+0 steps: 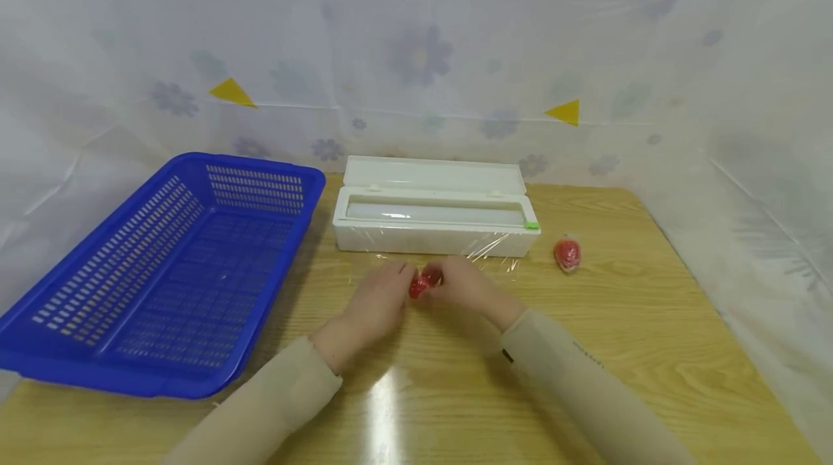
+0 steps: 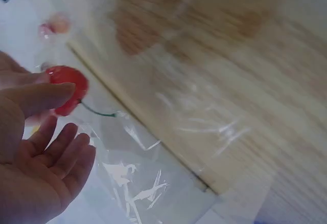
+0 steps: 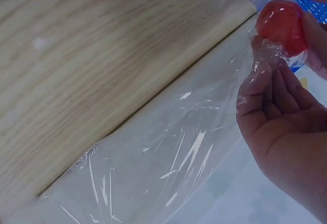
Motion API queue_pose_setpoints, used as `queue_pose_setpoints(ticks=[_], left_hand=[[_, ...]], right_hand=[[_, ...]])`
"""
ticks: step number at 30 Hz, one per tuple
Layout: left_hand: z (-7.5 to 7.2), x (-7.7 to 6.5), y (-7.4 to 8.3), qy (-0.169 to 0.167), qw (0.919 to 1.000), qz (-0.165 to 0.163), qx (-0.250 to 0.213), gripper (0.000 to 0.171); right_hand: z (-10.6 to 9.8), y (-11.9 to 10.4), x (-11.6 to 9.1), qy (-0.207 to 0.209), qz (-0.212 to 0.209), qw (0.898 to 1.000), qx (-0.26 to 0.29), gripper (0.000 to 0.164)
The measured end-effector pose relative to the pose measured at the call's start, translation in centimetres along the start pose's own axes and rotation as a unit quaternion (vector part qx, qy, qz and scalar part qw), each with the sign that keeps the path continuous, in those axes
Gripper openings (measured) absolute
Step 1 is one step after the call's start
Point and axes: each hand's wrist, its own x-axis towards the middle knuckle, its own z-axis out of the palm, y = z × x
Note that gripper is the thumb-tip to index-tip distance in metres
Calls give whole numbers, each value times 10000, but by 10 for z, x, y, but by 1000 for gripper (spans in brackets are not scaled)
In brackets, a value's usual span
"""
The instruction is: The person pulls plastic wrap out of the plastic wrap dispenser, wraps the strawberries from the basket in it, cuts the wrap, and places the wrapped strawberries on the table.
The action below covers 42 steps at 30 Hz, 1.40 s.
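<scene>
In front of the white wrap box (image 1: 432,239), both hands meet at a small round red fruit (image 2: 69,88) with a thin green stem. My left hand (image 1: 380,299) holds this fruit, its thumb lying across the red skin in the left wrist view. Beside it my right hand (image 1: 463,284) pinches gathered clear plastic wrap (image 3: 265,58) against the fruit's side. More film stretches from the box front toward the hands. Inside the box, under a raised lid (image 1: 432,174), lies a roll of wrap (image 1: 436,215).
A second red fruit (image 1: 567,254), wrapped in film, sits on the wooden table (image 1: 651,320) to the right of the box. A large blue basket (image 1: 276,291) takes up the left side. Behind stands a flowered curtain (image 1: 416,16) with two yellow triangles.
</scene>
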Motion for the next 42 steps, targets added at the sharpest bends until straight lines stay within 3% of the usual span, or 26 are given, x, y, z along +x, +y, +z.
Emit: queue_pose_setpoints(ticks=[8,13,16,19,21,23,25,27,31,35,38,42], left_hand=[[12,12,-10,203,9986,-176,453,13],[12,13,-12,115,9982,-319,499,13],[12,13,-12,98,9977,-382,547,14],[13,15,-14,176,9979,-394,483,13],[14,16,-16,204,9982,-428,364,12],[15,17,-18,180,9984,-494,215,12],[15,18,-21,140,9982,-588,59,13],[15,19,-22,112,9979,-636,16,14],[12,21,-23,36,9982,-594,-1,15],[10,24,-23,-196,9977,-632,-138,16],[9,24,-25,-344,9954,-785,-427,16],[8,26,-27,-333,9935,-836,-699,17]], right_hand=[[-7,5,6,-328,375,9978,447,24],[-10,7,7,-396,423,9967,577,27],[-11,9,4,-80,139,9989,433,33],[-9,11,-4,805,-471,9955,163,36],[-7,13,-10,1562,-1153,9808,-173,33],[-4,15,-16,2166,-1856,9551,-802,28],[-1,19,-19,2415,-2317,9299,-1525,30],[5,22,-20,2306,-2409,9193,-2093,39],[14,23,-18,1904,-1991,9309,-2399,49],[19,19,-13,1978,-1730,9423,-2074,35],[16,15,-8,1816,-1339,9594,-1690,27],[5,12,2,1086,-679,9873,-940,23]])
